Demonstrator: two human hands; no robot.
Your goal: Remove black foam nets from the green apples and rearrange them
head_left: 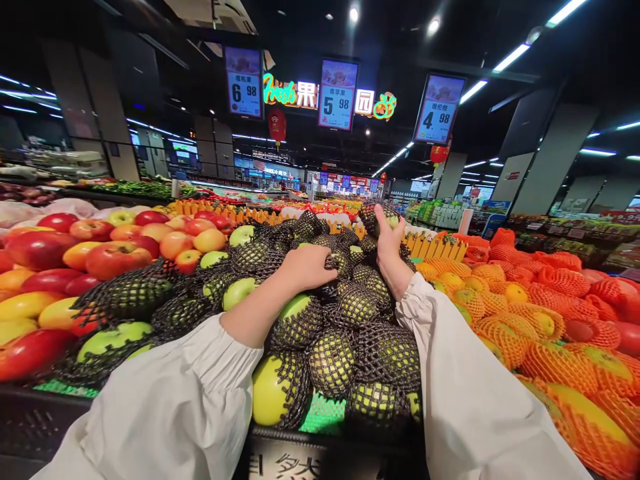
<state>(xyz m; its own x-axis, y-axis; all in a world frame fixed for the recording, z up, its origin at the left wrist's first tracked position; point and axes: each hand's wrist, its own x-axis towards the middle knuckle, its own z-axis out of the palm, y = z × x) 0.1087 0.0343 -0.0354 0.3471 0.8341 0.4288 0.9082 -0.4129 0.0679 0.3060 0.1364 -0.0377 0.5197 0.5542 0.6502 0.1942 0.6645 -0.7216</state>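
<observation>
A heap of green apples in black foam nets point(333, 363) fills the middle of the display. My left hand point(311, 268) rests on the heap with its fingers curled down around a netted green apple point(341, 264), which they partly hide. Farther right, my right hand point(390, 243) is raised above the back of the heap. It grips another green apple in a black net point(371, 219), with the thumb pointing up along it. Some apples, such as a bare-topped green apple point(269, 390) at the front, show through half-open nets.
Red and yellow apples point(117, 259) lie to the left. At the right are oranges in orange nets point(505, 333) and fruit in red nets point(555, 267). A low yellow fence point(437, 247) runs behind. Price screens point(337, 95) hang overhead. The black crate edge point(280, 443) is in front.
</observation>
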